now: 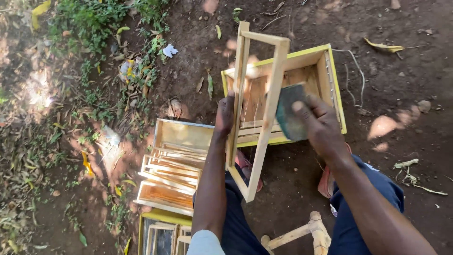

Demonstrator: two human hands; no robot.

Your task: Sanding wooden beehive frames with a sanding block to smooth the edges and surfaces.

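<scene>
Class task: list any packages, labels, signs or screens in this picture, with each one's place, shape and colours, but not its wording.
None of these is clearly in view.
Crumpled white scrap: on the soil by the green plants, top left; perhaps litter, too small to tell.

Bare dirt ground [292,189] carries a yellow-edged wooden box [330,61], stacked wooden frames [172,174], dry leaves [387,46] and weeds [89,23].

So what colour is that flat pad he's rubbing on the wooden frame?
Dark green pad, held in the right hand, in the head view.
</scene>
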